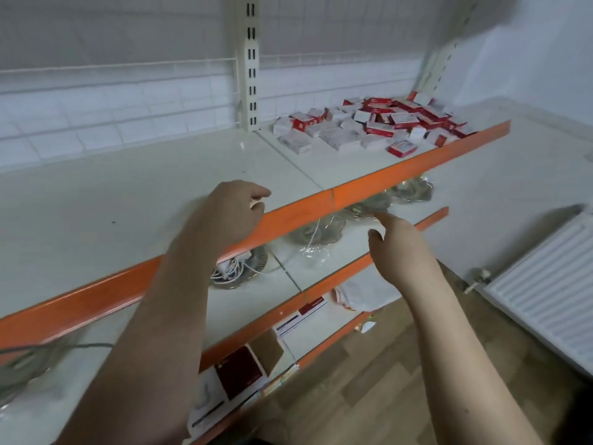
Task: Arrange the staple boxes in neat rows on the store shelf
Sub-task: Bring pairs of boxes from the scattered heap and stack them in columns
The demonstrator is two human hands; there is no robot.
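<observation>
Staple boxes [378, 125] sit in a loose red-and-white heap at the far right end of the top shelf [134, 200], back near the wire grid, spilling toward the orange front edge. No rows there, just a jumble; labels too blurred to read, count impossible to tell. One red box [402, 148] lies apart at the front of the pile, close to the edge.

Left hand [229, 213] hangs over the shelf's orange front edge, roughly mid-length, well apart from the boxes. Fingers curled under, tips hidden behind the knuckles; nothing visible in the grip, looks clenched on air. Whether it touches the edge, can't tell.

Right hand [401, 242] is out in front of the shelving, below the top shelf, fingers relaxed and extended, grip released, nothing held.

Lower shelf [266, 303]: shiny round items in clear wrap [321, 232], partly hidden by the top shelf's edge and by the left arm; white cords too. Bottom shelf: red and white packs [244, 370], cut off by the forearm. Radiator [545, 300] at right, cropped by frame.
</observation>
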